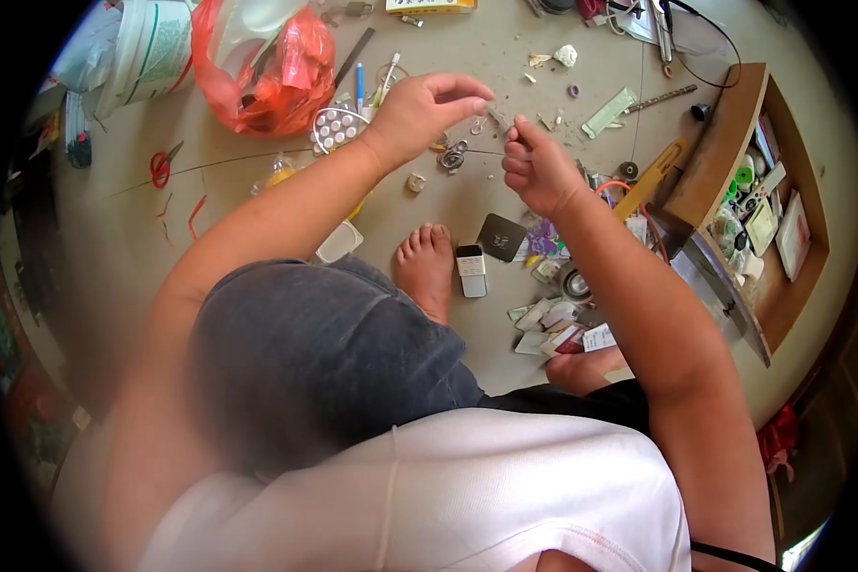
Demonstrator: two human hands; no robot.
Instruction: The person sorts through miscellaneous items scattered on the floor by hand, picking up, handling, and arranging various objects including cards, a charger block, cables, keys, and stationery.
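My left hand (431,112) reaches in over the floor, its fingertips and thumb brought together. Facing it, my right hand (545,172) is closed, with the thumb pressed against a curled index finger. A small, thin, greyish translucent piece (498,118) spans the gap between the two hands; its kind is too small to make out. Below the hands, a dark metal coil-like item (453,155) lies on the floor, near a small beige block (416,182). A blister pack of white tablets (335,126) is beside my left wrist.
A red plastic bag (300,81) and a white bucket (153,52) stand at upper left. Red scissors (161,170) lie at left. A wooden drawer (810,296) full of small items sits at right, near a yellow ruler (652,178). A black-and-white box (471,271) lies by my foot.
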